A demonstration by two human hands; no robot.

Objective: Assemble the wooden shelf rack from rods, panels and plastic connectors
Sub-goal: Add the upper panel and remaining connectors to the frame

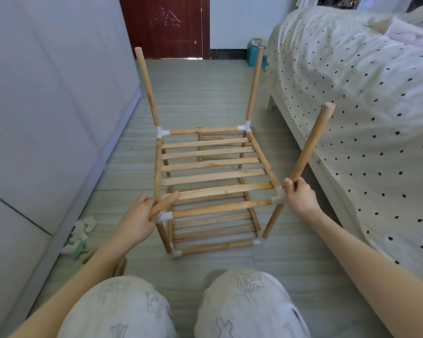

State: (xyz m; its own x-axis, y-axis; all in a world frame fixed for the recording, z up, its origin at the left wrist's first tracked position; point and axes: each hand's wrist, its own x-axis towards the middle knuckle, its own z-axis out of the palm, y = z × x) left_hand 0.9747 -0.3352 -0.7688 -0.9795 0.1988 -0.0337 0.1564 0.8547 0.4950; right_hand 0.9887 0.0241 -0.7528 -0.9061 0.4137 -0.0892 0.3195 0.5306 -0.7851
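A partly built wooden rack (213,176) stands on the floor with two slatted tiers joined by white plastic connectors. Two rods rise from its back corners, one at the left (147,89) and one at the right (254,81). My left hand (137,220) grips a short-looking rod (165,206) that points toward me, right at the near left connector (165,216). My right hand (300,196) holds the lower end of a long rod (311,142) tilted to the right, just above the near right connector (279,197).
A bed with a dotted cover (364,106) runs along the right. A grey wardrobe (47,106) fills the left side. White connector pieces (81,232) and spare rods (120,264) lie on the floor by my left knee. A red door (164,25) is at the back.
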